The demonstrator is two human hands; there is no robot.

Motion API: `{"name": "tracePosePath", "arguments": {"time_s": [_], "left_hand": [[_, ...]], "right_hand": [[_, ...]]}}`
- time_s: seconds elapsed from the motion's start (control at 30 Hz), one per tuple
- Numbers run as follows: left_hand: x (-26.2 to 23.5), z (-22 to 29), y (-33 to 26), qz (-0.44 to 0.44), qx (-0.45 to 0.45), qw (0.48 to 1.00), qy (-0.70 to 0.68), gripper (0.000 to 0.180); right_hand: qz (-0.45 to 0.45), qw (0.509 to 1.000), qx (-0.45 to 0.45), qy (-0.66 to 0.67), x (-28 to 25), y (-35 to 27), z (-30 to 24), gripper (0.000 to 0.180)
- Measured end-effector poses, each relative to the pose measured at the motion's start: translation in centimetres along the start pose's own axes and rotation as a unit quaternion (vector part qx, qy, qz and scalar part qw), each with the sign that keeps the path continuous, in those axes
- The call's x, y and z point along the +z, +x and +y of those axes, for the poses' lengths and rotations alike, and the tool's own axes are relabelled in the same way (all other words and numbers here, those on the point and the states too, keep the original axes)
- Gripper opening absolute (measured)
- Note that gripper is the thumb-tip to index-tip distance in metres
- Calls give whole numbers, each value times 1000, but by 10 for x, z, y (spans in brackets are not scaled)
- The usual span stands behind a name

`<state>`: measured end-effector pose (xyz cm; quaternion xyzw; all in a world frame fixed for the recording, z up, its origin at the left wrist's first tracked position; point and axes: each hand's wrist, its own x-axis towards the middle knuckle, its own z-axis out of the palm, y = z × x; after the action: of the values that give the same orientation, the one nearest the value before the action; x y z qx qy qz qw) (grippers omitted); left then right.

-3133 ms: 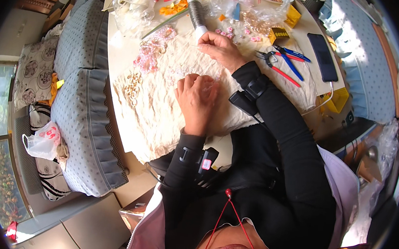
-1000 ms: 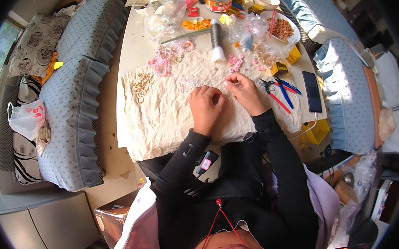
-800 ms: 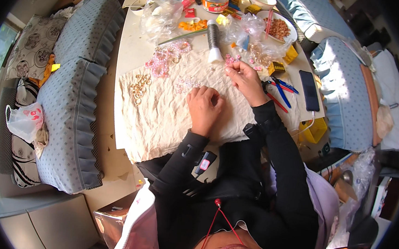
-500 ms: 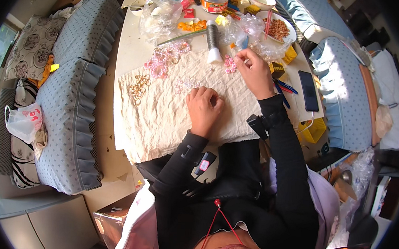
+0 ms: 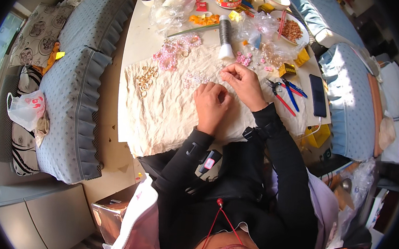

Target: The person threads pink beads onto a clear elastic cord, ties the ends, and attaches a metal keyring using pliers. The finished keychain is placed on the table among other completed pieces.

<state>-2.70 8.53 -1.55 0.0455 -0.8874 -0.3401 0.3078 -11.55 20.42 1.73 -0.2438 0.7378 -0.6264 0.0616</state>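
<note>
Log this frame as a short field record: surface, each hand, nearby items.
surface: cream cloth spread on a white table
left hand: resting on the cloth, fingers curled
right hand: on the cloth, fingers pinched; what they pinch is too small to tell
beads: pink cluster, gold rings
tools: pliers right of the hands
other: grey spool, dark phone

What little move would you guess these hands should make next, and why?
Probably bring the right hand closer to the left hand. Both rest on the cream cloth, the right hand's fingertips pinched as if on something too small to see, with clear beads scattered just beyond.
</note>
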Motion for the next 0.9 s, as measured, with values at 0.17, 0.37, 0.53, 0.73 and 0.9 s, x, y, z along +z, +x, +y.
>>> {"name": "tracePosePath", "arguments": {"time_s": [0.17,0.37,0.53,0.73,0.9], "left_hand": [[-16,-1,-2,56,-5,996,-71,11],[-67,-31,-7,19,-233,943,-237,21],[-75,-46,-4,-11,-190,954,-233,23],[-70,-68,0,34,-135,982,-126,20],[-63,-74,-1,53,-81,992,-81,18]], "right_hand": [[-4,1000,-10,26,0,7,13,12],[-1,999,22,-33,8,-1,23,12],[34,988,-93,-115,5,-4,26,11],[6,982,-132,-136,1,-2,29,8],[42,971,-160,-173,2,0,33,8]]}}
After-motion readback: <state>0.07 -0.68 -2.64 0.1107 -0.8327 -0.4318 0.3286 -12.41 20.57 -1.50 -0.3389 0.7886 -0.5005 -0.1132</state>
